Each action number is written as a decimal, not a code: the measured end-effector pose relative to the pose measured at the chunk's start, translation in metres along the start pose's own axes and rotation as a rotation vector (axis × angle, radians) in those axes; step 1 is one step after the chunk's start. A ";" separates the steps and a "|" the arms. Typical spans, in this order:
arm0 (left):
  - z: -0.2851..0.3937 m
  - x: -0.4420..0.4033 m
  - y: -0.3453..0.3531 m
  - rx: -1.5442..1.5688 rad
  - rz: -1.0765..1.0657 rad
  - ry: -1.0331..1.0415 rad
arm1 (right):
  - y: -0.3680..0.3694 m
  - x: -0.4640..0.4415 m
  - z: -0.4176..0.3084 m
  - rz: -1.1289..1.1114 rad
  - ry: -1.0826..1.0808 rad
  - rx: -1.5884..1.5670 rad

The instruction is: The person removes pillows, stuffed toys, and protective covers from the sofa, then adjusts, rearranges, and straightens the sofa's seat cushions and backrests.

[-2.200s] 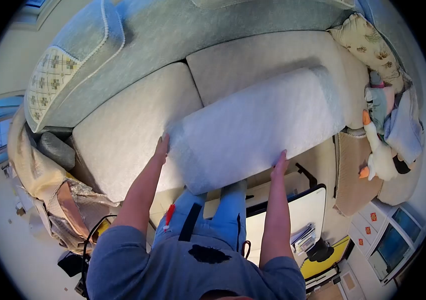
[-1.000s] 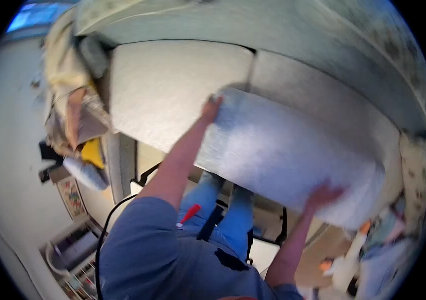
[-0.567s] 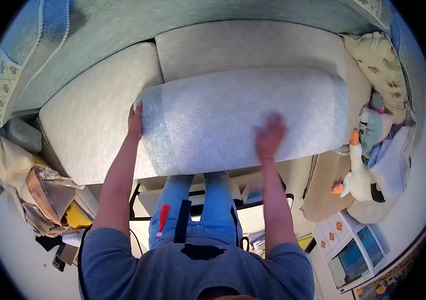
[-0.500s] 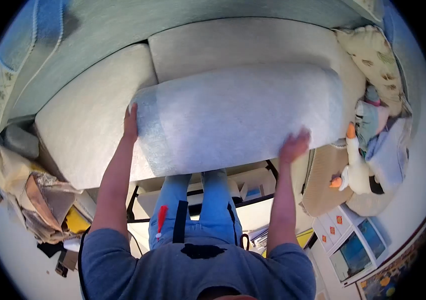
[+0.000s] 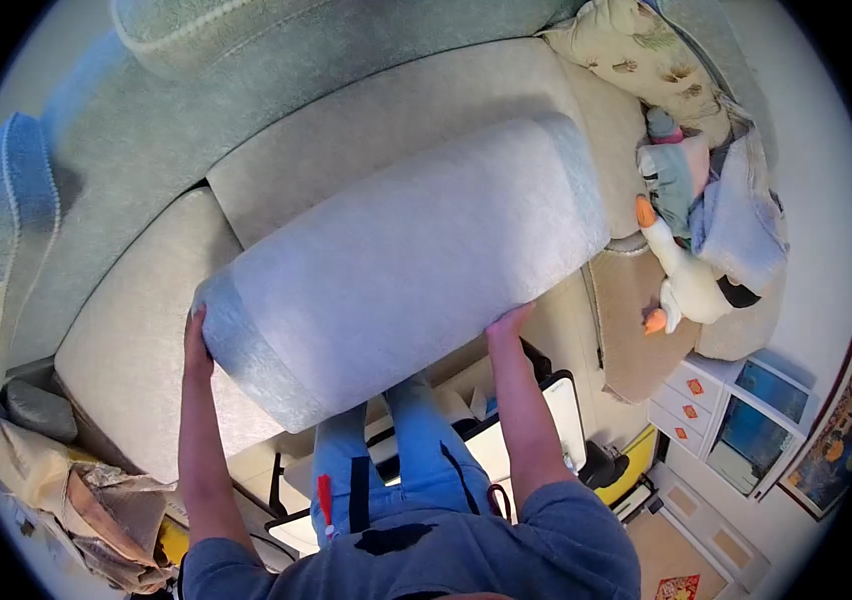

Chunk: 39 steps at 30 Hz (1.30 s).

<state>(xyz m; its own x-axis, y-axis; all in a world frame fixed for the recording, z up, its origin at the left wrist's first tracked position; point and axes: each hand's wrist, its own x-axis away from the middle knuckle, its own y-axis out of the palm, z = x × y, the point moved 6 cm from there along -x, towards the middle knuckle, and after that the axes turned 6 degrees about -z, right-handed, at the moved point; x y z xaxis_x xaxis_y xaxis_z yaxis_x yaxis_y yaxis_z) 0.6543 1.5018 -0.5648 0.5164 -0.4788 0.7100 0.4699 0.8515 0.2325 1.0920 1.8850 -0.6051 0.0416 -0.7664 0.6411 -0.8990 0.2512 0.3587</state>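
Note:
A long pale cushion [image 5: 396, 260] with light blue ends lies at a slant over the seat of a grey-green sofa [image 5: 306, 70], its right end farther from me. My left hand [image 5: 198, 345] presses against the cushion's left blue end, with part of its fingers showing along the edge. At the near long edge, right of the middle, my right hand [image 5: 511, 320] holds the cushion, its fingertips partly hidden at the edge. Two flat seat cushions [image 5: 146, 290] show beneath and behind it.
A white goose toy [image 5: 691, 285], a small doll and a patterned pillow [image 5: 636, 55] lie at the sofa's right end. Crumpled cloths [image 5: 111, 510] hang at the left end. Behind my legs stands a white-topped table [image 5: 566, 415]. A white cabinet [image 5: 736, 425] is at the right.
The cushion has turned, its left end coming nearer to me and its right end going farther away. My right hand, earlier raised and spread over its near side, now grips the near edge. The view has shifted.

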 end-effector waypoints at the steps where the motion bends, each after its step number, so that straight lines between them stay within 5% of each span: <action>1: 0.006 0.011 0.006 -0.008 0.009 0.013 | 0.002 0.007 0.006 -0.010 0.009 -0.010; 6: 0.059 0.058 0.054 -0.078 0.120 0.212 | 0.008 0.021 0.001 0.238 -0.105 0.249; 12: 0.151 0.056 0.113 -0.134 0.123 0.532 | 0.124 0.000 -0.020 0.097 -0.242 0.119; 16: 0.219 0.035 0.136 -0.056 0.134 0.722 | 0.231 -0.047 -0.028 -0.155 -0.154 0.247; 18: 0.248 0.025 0.147 -0.164 0.172 0.874 | 0.249 -0.077 0.001 -0.247 0.223 0.369; 19: 0.259 0.022 0.151 -0.266 0.201 0.952 | 0.253 -0.083 0.011 -0.249 0.230 0.380; 21: 0.243 -0.013 0.142 -0.475 0.262 0.935 | 0.272 -0.100 0.024 -0.444 -0.209 0.983; 22: 0.233 -0.023 0.135 -0.748 0.418 0.937 | 0.285 -0.089 0.021 -0.548 -0.241 0.935; 25: 0.224 -0.012 0.141 -0.818 0.506 1.059 | 0.294 -0.081 0.012 -0.515 -0.248 0.823; 27: 0.220 -0.008 0.139 -0.833 0.545 1.043 | 0.309 -0.059 -0.020 -0.452 -0.479 0.783; 39: 0.210 -0.014 0.151 -1.060 0.580 0.966 | 0.360 -0.113 -0.033 -0.600 -0.474 1.109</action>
<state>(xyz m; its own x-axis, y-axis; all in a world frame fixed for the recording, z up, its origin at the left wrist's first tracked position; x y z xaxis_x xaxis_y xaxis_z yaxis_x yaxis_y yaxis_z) 0.5670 1.6822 -0.4001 0.8551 -0.4543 -0.2497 0.1074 0.6265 -0.7720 0.7784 2.0821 -0.5261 0.5992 -0.7741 0.2043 -0.6803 -0.6268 -0.3798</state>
